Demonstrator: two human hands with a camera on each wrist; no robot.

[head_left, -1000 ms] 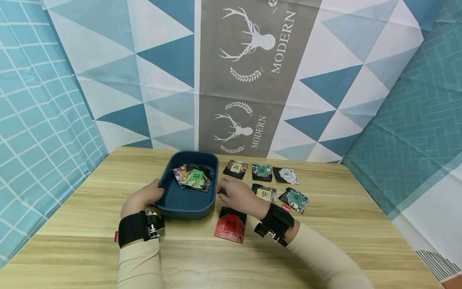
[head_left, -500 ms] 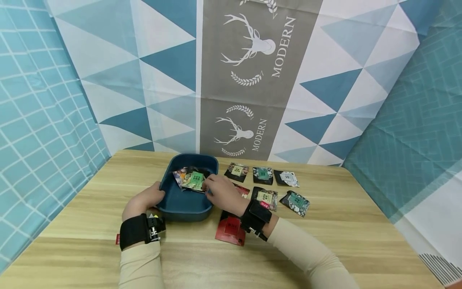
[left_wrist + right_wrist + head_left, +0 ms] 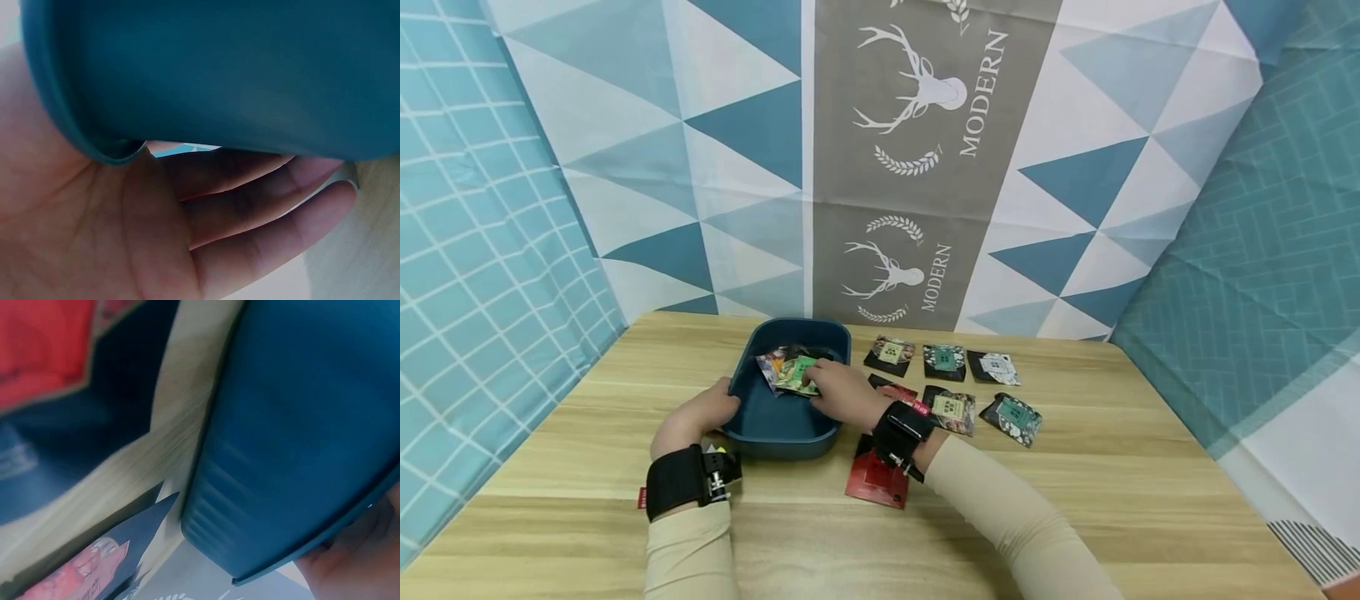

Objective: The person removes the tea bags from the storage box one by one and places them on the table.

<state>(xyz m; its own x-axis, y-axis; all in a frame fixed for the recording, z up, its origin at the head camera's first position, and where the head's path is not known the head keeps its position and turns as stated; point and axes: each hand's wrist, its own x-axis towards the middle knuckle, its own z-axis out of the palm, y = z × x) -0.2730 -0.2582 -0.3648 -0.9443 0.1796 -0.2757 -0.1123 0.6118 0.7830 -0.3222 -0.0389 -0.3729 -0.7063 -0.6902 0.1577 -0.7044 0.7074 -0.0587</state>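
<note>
In the head view, my left hand (image 3: pixel 700 417) grips the left wall of a deep blue plastic bin (image 3: pixel 778 425). The left wrist view shows its fingers (image 3: pixel 269 250) spread along the outside of the bin, with the thumb hidden. My right hand (image 3: pixel 850 393) reaches over the bin's right rim. Its fingertips meet a green-labelled sachet (image 3: pixel 792 371) lying on several others in the bin. Whether they pinch it is hidden. A purple and orange sachet (image 3: pixel 769 367) sticks out on the left of that pile.
Several sachets lie right of the bin, including a red one (image 3: pixel 877 482) under my right wrist, a yellow-labelled one (image 3: pixel 950 407), a green-labelled one (image 3: pixel 1013 417) and a white-labelled one (image 3: pixel 996 367). A patterned cloth (image 3: pixel 902 167) hangs behind the wooden table (image 3: pixel 820 533).
My right hand has moved left from above the table beside the bin, across its rim and onto the sachets inside. The red sachet behind it has come into view. My left hand stays put.
</note>
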